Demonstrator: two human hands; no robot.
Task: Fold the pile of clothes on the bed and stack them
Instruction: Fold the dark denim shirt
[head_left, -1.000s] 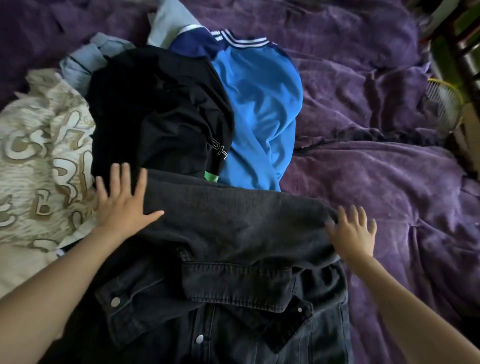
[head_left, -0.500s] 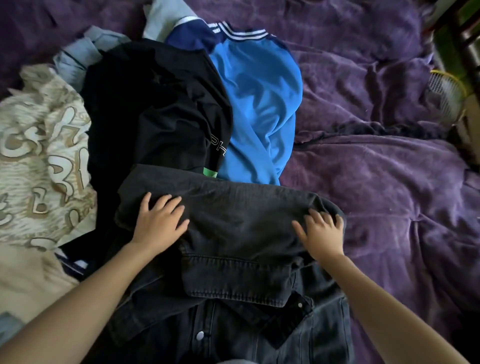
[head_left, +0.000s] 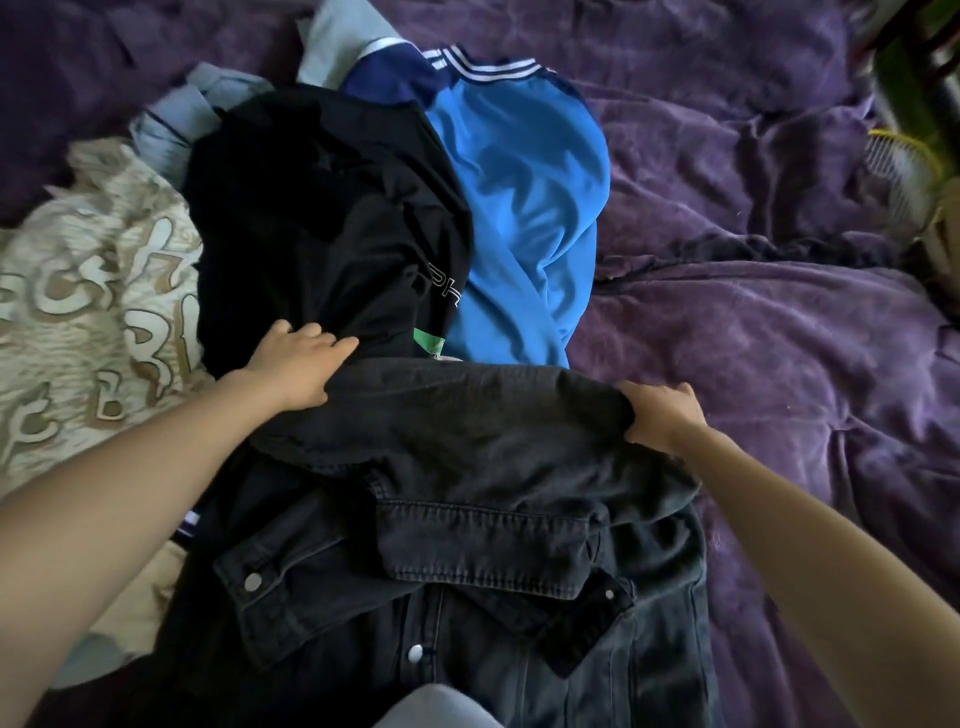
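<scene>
A dark grey denim jacket (head_left: 483, 499) with metal snaps lies in front of me on the bed, its upper part folded over. My left hand (head_left: 298, 364) grips the far left edge of that fold, fingers curled over the cloth. My right hand (head_left: 662, 415) grips the far right corner of the same fold. Behind the jacket lies the pile: a black shirt (head_left: 322, 223) with white lettering, a bright blue jersey (head_left: 524, 208) with a striped collar, and a pale blue garment (head_left: 182, 119).
A purple quilt (head_left: 753, 338) covers the bed and spreads out to the right. A cream cloth with tan lettering (head_left: 78, 291) lies at the left. At the right edge stands a yellow-rimmed fan (head_left: 904, 171) beside green furniture.
Both hands moved from lying flat on the folded jacket to its far edge and curled round it. The fold's far edge is drawn in and bunched between them.
</scene>
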